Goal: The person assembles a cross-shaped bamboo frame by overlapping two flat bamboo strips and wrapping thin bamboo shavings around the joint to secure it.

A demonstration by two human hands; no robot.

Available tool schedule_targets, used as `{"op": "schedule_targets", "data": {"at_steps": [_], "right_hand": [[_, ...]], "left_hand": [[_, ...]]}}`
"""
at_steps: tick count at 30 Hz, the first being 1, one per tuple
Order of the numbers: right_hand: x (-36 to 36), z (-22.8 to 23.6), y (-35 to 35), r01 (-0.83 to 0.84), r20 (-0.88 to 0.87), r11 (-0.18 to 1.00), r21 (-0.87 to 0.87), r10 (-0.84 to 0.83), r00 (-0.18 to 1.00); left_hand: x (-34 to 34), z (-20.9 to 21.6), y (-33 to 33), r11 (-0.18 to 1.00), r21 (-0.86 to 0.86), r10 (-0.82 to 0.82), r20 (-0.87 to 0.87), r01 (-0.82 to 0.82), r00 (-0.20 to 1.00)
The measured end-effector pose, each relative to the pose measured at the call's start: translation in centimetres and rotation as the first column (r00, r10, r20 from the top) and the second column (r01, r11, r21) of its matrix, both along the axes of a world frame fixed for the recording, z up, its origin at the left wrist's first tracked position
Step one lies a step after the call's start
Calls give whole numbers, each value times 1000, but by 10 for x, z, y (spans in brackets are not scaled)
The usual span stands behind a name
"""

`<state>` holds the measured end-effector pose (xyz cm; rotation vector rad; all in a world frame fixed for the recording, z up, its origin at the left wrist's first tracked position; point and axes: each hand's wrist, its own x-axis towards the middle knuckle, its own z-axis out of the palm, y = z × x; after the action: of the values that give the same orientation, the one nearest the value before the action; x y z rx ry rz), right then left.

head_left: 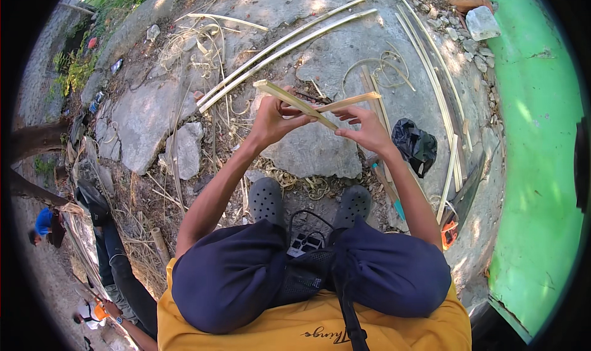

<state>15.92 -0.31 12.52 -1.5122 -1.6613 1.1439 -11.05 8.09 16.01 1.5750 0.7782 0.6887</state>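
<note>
Two pale split bamboo strips cross in front of me above my knees. The longer bamboo strip slants from upper left down to the right, and the shorter bamboo strip rises toward the right. My left hand is closed around the longer strip, with some of its fingers hidden behind it. My right hand pinches at the longer strip's lower end, its fingers bent under the shorter one. Whether the right hand also grips the shorter strip is hard to see.
Long bamboo strips lie on the cracked concrete ahead, more strips at the right. A black plastic bag sits beside my right forearm. Curled shavings are at the far left. A green wall stands right; another person's leg is at left.
</note>
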Motion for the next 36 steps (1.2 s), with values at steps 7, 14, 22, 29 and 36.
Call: {"op": "schedule_targets", "data": {"at_steps": [7,14,22,29,36], "right_hand": [[17,-46,-20,71,41,993,-95,-67,997],[25,-73,-31,80,141,996,27,-83,987],[26,-93,-47,98,215,995,-22,-91,972],[27,-98,-51,129,261,991,39,-134,956],[26,-104,-54,170,205,978,122,-192,960]], "left_hand": [[2,-8,3,1000,-25,-13,-19,13,1000],[-2,-19,6,1000,14,-11,25,11,1000],[0,-18,5,1000,24,15,5,-15,1000],[-3,-20,7,995,94,20,-34,-16,999],[-3,-23,7,996,89,9,8,-9,1000]]}}
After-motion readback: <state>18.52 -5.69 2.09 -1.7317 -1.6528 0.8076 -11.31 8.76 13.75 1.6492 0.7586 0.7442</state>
